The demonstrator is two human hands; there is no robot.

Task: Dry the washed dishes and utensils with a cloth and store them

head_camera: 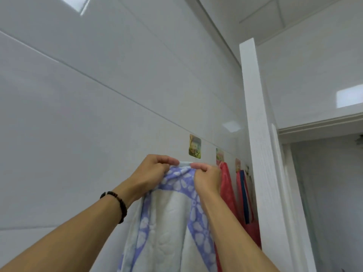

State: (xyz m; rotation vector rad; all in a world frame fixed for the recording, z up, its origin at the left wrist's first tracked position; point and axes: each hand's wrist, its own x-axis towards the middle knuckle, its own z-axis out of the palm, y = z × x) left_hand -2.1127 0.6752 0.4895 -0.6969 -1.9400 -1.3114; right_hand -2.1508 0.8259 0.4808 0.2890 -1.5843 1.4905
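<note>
A white towel with a blue flowered border (169,216) hangs down in front of the white tiled wall (98,114). My left hand (151,169) and my right hand (207,178) both pinch its pale hanging loop (184,163) at the top, thumbs and fingertips almost meeting. The loop is held up just below and left of an empty sticker hook (194,146) on the wall. No dishes or utensils are in view.
A red cloth (228,185) hangs from a second sticker hook (219,155) to the right, and a red and blue item (245,201) from a third. A white door frame (259,154) stands right of them, with a doorway beyond.
</note>
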